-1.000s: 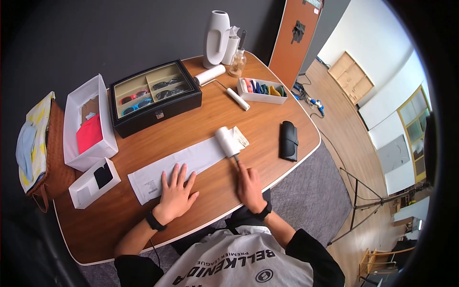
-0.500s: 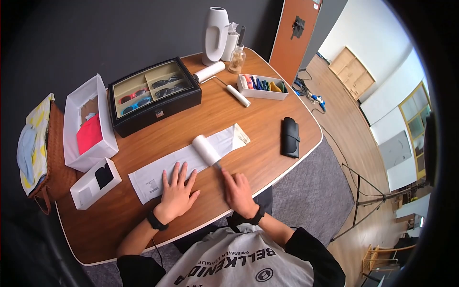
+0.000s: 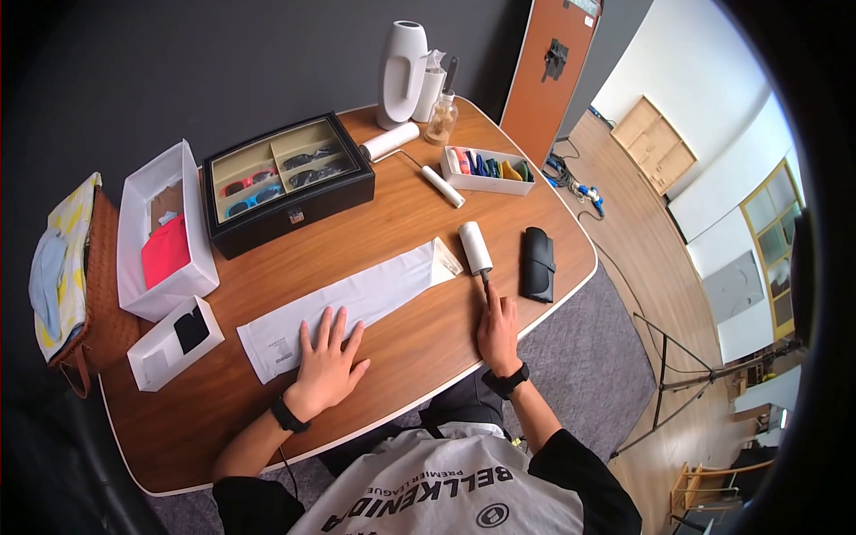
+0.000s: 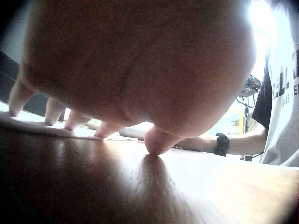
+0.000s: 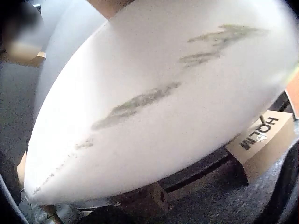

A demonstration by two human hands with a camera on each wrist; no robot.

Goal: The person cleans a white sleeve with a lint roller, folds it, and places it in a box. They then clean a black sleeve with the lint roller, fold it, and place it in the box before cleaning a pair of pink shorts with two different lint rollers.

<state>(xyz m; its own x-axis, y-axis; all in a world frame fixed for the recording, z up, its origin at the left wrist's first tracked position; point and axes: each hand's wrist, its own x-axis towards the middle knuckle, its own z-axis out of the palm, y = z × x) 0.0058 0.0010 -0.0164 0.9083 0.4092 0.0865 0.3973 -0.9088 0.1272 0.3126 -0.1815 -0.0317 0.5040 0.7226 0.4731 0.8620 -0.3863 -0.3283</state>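
My left hand (image 3: pixel 327 367) lies with fingers spread on the printed end of a long light-grey fabric sleeve (image 3: pixel 392 283), which is laid flat. In the left wrist view its fingertips press on the pale fabric (image 4: pixel 35 125), while the thumb rests on the wooden tabletop (image 4: pixel 93 177). My right hand (image 3: pixel 497 332) grips the dark handle of a white lint roller (image 3: pixel 473 248), index finger along the handle. The roller is just right of the sleeve's pointed, cream-coloured end (image 3: pixel 446 261). Neither hand nor roller can be made out in the right wrist view.
Right of the roller lies a black glasses case (image 3: pixel 537 265). Behind are a sunglasses display box (image 3: pixel 294 217), a second lint roller (image 3: pixel 392 140) and a white box of rolled fabrics (image 3: pixel 499 185). White boxes (image 3: pixel 198 267) and a brown woven basket (image 3: pixel 102 267) stand left.
The roller first moved left along the sleeve from near its pointed end, then came back right, off the fabric and beside it, still in my right hand. My left hand stayed in place.
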